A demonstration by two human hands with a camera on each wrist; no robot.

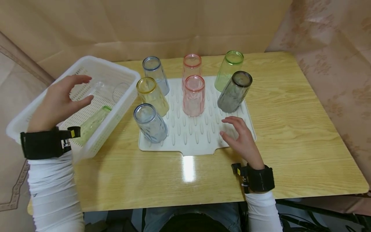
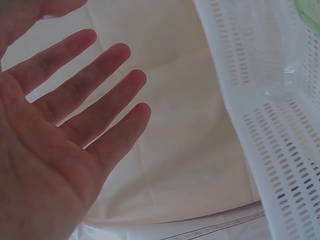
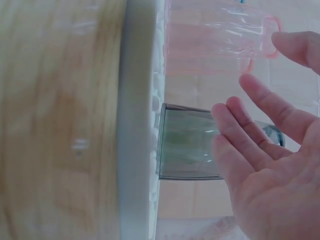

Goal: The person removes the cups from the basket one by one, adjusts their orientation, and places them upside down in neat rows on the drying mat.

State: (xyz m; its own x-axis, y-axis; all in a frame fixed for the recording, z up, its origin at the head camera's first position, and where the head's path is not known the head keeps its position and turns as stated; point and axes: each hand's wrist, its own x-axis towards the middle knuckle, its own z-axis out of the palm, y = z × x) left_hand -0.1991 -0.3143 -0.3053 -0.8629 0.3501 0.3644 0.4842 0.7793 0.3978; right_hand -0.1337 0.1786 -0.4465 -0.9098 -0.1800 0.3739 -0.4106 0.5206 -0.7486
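My left hand (image 1: 58, 103) hovers over the white plastic basket (image 1: 99, 141) with fingers spread and nothing in them; the left wrist view shows its bare palm. Inside the basket lie a green glass (image 1: 95, 124) and clear glassware (image 1: 120, 91). Over the front right of the white drying mat (image 1: 191, 143), my right hand (image 1: 242, 140) is relaxed and holds nothing. Nearest to it is a dark grey glass (image 1: 234, 91), bottom up. In the right wrist view the fingers overlap that grey glass (image 3: 187, 145), with the front pink glass (image 3: 215, 35) beyond the thumb.
Other upturned glasses stand on or at the mat: two blue (image 1: 150, 124) (image 1: 156, 74), a yellow one (image 1: 153, 96), two pink (image 1: 194, 96) (image 1: 192, 64) and a green one (image 1: 229, 71). A wooden table (image 1: 290, 129) carries everything, with a beige cloth (image 1: 174, 25) behind.
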